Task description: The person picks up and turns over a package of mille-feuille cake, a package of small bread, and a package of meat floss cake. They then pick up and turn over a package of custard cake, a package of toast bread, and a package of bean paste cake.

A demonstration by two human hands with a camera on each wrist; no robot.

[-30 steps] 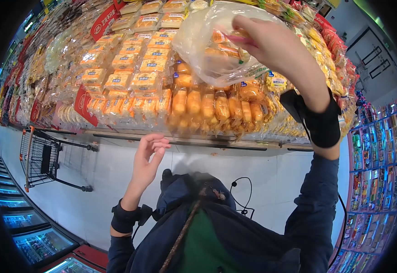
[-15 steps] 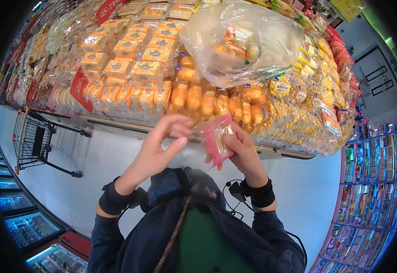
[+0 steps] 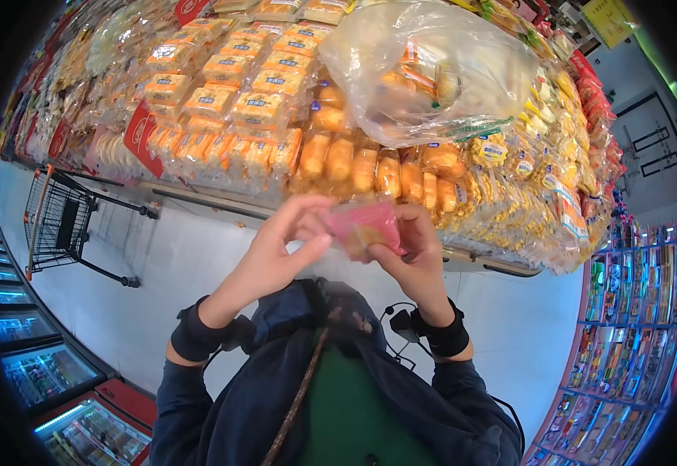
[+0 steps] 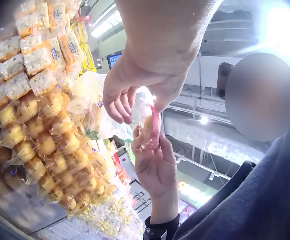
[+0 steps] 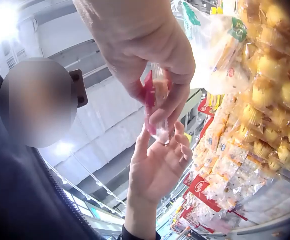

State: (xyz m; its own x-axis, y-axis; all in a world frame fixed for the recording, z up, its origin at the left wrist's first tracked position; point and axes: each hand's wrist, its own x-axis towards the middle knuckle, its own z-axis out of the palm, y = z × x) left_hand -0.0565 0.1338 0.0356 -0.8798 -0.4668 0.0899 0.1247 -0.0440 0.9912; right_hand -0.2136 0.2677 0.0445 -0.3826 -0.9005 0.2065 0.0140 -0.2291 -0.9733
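A small wrapped snack (image 3: 365, 227), one side pink and the other clear, is held before the body at the display's front edge. My right hand (image 3: 414, 250) pinches it between thumb and fingers at its right side. From the left, my left hand (image 3: 280, 247) comes up to the packet's other end, thumb apart from its loosely bent fingers. In the right wrist view, the packet's lower end (image 5: 161, 134) overlaps the space between the left thumb and fingers. A pale filling shows through the clear side in the left wrist view.
A large clear plastic bag (image 3: 431, 70) with packaged food inside lies on the heaped display. Around it are wrapped orange-and-white packs (image 3: 261, 109) and golden bread rolls (image 3: 340, 159). A shopping cart (image 3: 62, 221) stands at left; stocked shelves (image 3: 637, 311) line the right.
My right hand has come down from over the plastic bag, bringing the pink packet to the front. The left hand has risen beside it, and the packet has since turned pink side up.
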